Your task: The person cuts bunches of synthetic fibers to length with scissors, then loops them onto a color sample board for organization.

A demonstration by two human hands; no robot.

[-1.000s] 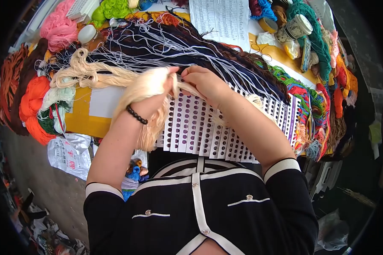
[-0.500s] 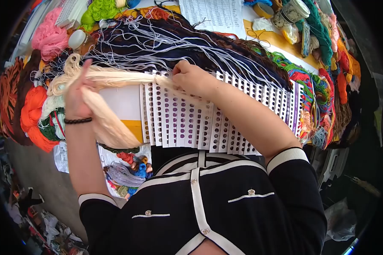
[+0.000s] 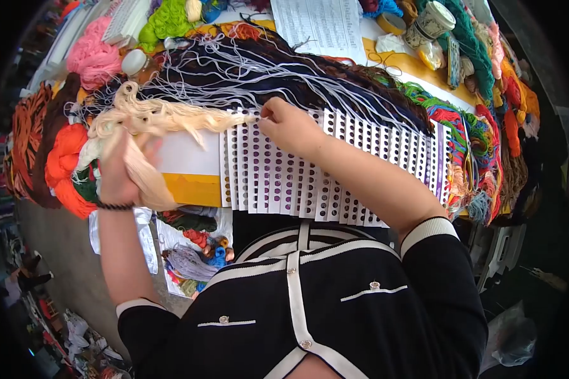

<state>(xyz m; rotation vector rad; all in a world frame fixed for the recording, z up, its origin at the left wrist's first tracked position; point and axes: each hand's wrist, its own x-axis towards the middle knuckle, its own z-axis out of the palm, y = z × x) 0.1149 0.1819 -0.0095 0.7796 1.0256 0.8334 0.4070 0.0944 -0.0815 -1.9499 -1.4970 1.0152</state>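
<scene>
A cream thread hank (image 3: 189, 117) lies in a loose, tangled bundle across the upper left of the table, over the dark threads. My left hand (image 3: 121, 174), partly smeared by motion and wearing a dark braided bracelet, holds a thick fold of this thread, which hangs down past the palm. The fingers of my right hand (image 3: 292, 129) are pinched together at the tapered right end of the hank. Below my right hand, white cards with punched holes (image 3: 278, 170) overlap in a row; some show purple through the holes.
Dark threads with pale lilac ends (image 3: 253, 69) spread behind the cards. Orange (image 3: 66, 155), pink (image 3: 98, 54) and green (image 3: 171, 25) yarn lies at the left, multicoloured skeins (image 3: 464, 139) at the right. A printed sheet (image 3: 316, 28) and a patterned cup (image 3: 431, 24) are at the back.
My left hand has turned, and the cream fold hanging from it is shorter and narrower. The stretch between my hands has slackened, with a loose strand drooping. My right hand has barely moved.
</scene>
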